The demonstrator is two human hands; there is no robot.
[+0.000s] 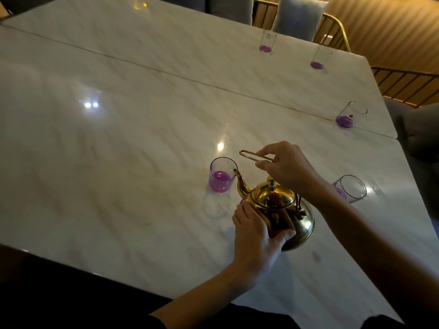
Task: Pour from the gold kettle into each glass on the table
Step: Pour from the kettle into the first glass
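While right hand (pixel 287 167) pinches wire handle and left hand (pixel 255 231) cups shiny gold metal kettle (pixel 282 210), spout tip (pixel 235 170) touches rim of clear purple-filled glass (pixel 221 175) at 10 o'clock; nudge risks tipping, spill over white marble table (pixel 118 138).

Pale marble table (pixel 118 138) glints under warm light, gold-framed chairs (pixel 332 32) with grey cushions (pixel 299 17) behind.

Head-worn view, angled down, close over table (pixel 142 138)
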